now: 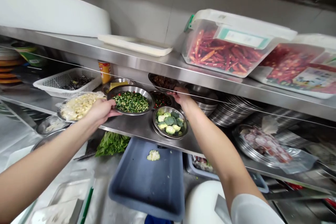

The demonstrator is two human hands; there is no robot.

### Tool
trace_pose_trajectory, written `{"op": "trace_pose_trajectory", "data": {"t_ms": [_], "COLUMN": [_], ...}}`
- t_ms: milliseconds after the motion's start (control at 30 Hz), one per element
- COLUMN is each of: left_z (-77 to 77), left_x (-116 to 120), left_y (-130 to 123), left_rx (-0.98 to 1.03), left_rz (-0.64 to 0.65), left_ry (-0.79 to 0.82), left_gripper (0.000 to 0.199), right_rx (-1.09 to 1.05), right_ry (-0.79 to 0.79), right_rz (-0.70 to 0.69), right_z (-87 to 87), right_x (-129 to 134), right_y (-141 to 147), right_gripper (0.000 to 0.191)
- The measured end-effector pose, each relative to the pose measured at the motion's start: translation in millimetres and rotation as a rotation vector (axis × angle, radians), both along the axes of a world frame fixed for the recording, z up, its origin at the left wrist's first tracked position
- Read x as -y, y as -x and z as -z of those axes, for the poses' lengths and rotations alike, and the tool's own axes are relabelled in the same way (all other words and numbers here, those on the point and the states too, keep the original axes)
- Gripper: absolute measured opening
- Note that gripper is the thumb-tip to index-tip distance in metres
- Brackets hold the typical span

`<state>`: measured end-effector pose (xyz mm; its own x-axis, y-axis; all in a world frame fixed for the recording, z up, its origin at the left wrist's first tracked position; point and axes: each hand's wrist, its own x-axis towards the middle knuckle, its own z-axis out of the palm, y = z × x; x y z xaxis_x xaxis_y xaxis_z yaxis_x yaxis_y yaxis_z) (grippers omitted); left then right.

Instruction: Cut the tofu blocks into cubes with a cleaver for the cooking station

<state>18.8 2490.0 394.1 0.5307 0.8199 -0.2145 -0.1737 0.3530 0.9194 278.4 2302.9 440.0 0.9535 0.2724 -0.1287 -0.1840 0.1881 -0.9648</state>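
My left hand (105,109) grips the rim of a round metal plate of chopped green vegetable (132,102) with red bits, slightly tilted over the middle shelf. Farther in, my right hand (180,95) is closed on the edge of a metal plate of dark brown food (162,81), partly under the upper shelf. Between them sits a metal dish of dark food with red pieces (160,100). In front, near the shelf edge, stands a metal bowl of broccoli and cauliflower (170,121). A plastic-covered plate of pale slices (80,106) lies beside my left wrist.
Above, the steel shelf (173,63) carries a white tray (136,44) and a lidded box of dried red chillies (228,50). Stacked metal plates (229,110) stand right of my right arm. Below are a grey-blue tray (147,182) and leafy greens (111,143).
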Motion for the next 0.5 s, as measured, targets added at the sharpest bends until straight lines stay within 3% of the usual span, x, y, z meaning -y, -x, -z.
{"op": "trace_pose_trajectory", "data": {"t_ms": [133, 300, 400, 500], "left_z": [-10.3, -1.5, 5.4, 9.8], "left_x": [15, 48, 56, 49], "left_y": [-77, -163, -185, -181], "left_rx": [0.001, -0.033, -0.057, -0.045], "left_rz": [0.092, 0.14, 0.188, 0.279], "left_ry": [-0.067, -0.037, -0.041, -0.071], "left_gripper": [0.02, 0.016, 0.011, 0.004], "right_rx": [0.042, 0.018, 0.015, 0.08], "right_ry": [-0.044, -0.039, -0.048, -0.018], "right_rz": [-0.007, 0.029, 0.045, 0.064], "right_z": [-16.8, 0.6, 15.6, 26.8], "right_x": [3, -3, -4, 7], "right_y": [-7, -6, -3, 2], "right_gripper": [0.029, 0.028, 0.026, 0.022]}}
